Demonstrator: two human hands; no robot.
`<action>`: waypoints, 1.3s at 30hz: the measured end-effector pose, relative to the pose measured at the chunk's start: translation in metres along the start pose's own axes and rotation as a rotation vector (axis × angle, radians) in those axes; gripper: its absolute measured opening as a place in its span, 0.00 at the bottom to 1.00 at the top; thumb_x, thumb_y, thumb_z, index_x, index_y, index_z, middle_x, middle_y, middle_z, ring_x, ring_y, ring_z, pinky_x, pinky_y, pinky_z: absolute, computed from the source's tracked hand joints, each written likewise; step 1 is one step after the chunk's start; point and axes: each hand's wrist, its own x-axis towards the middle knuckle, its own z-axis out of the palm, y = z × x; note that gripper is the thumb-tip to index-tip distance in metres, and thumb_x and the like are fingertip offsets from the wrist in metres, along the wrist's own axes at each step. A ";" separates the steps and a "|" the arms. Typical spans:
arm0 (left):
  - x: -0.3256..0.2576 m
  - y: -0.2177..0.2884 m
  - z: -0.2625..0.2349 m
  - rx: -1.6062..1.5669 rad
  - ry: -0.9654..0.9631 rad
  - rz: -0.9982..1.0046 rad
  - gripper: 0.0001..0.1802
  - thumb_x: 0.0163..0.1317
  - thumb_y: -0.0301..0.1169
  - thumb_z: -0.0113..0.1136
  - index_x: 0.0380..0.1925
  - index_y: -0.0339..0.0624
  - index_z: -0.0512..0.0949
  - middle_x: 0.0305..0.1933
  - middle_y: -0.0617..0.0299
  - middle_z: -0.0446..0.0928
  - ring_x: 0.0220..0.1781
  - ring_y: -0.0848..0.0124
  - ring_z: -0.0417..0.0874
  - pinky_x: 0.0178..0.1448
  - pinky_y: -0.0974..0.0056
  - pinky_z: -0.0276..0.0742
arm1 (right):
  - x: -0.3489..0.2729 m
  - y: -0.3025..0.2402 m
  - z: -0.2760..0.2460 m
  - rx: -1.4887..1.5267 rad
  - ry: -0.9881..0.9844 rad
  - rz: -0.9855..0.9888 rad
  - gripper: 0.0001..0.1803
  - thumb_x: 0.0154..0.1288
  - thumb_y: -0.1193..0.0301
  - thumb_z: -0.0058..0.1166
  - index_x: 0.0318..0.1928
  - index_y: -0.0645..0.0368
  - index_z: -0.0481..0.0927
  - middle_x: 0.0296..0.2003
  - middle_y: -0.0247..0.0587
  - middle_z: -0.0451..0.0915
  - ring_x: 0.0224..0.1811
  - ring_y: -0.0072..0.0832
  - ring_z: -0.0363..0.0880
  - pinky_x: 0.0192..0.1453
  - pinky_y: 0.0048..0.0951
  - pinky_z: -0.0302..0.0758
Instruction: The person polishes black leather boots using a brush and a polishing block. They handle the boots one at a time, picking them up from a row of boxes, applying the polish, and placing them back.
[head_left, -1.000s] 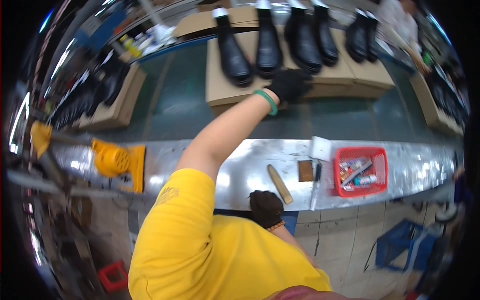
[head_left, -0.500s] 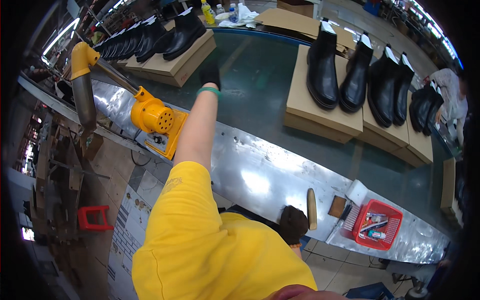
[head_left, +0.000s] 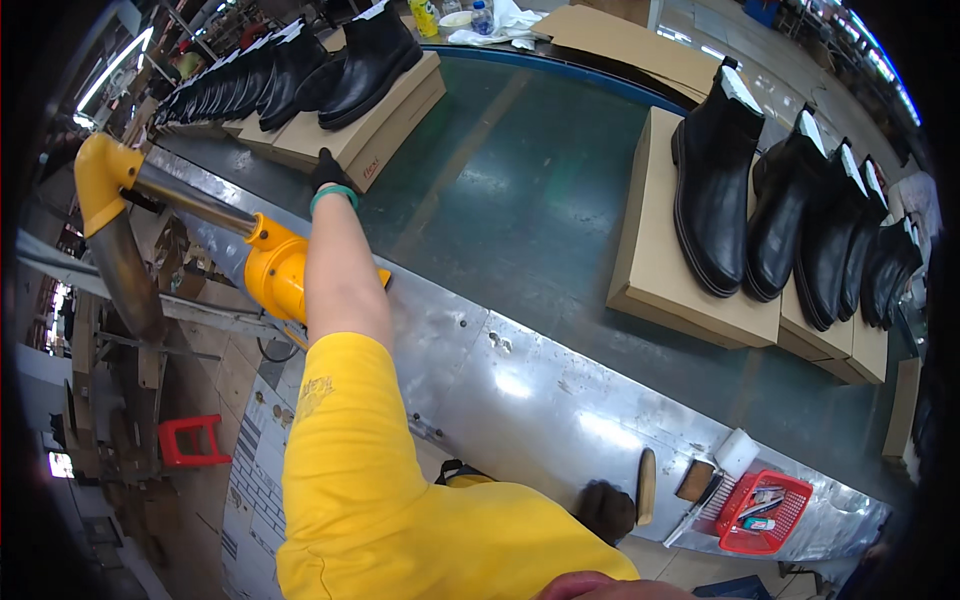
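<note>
The left hand, in a black glove with a green bangle at the wrist, is positioned at the near corner of the left carton. The fingers point away from the body and overlap the carton's lower edge in this view; contact cannot be confirmed, and whether the hand is grasping or released cannot be determined. The left carton lies on the dark green belt and carries black boots on its upper face. Compare the hand position: one second ago it was at the front of the right carton, beneath the boot toes; half a second ago it was above the belt, just beside the end of the left carton. The right carton continues to carry its own black boots. The left forearm now passes in front of the yellow machine, covering more of its housing than half a second ago. The right hand, in a dark brown glove, remains at the near edge of the metal bench, just beside the wooden tool; its finger closure cannot be determined. The red basket remains on the bench, farther right.
</note>
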 end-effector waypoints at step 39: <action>-0.421 0.042 0.142 -0.804 -0.683 -0.538 0.18 0.54 0.42 0.68 0.18 0.52 0.67 0.08 0.70 0.58 0.08 0.75 0.58 0.14 0.67 0.50 | 0.003 -0.001 -0.004 0.095 0.094 -0.036 0.08 0.48 0.70 0.58 0.30 0.58 0.77 0.31 0.37 0.75 0.28 0.33 0.75 0.29 0.31 0.74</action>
